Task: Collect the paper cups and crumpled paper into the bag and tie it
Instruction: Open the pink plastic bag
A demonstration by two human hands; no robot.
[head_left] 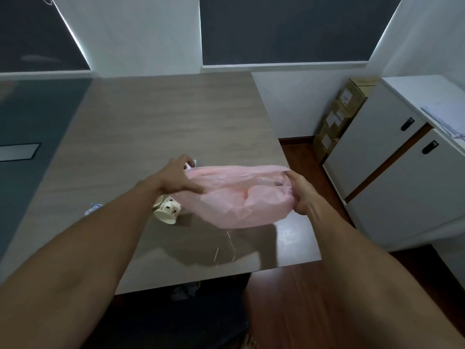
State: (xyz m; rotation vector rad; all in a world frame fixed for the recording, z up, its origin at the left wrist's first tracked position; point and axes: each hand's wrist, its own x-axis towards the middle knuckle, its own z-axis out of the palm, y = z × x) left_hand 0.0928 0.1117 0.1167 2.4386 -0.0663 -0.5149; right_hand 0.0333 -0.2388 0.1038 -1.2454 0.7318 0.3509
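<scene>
While my hands, left [176,178] and right [300,195], pinch the pink bag [236,197] at frame centre, a paper cup [167,210] lies beside it on the bench [163,122]; white cabinets [392,172] stand right.

This looks like an office or meeting room: a long wood-grain table [176,117] runs toward 12 o'clock, where dark roller blinds [289,28] cover the windows. At 2 o'clock, labelled cardboard boxes [339,117] are stacked in the corner beside a white cabinet [382,157] with black handles [407,124]. The floor [297,298] is dark reddish wood
</scene>
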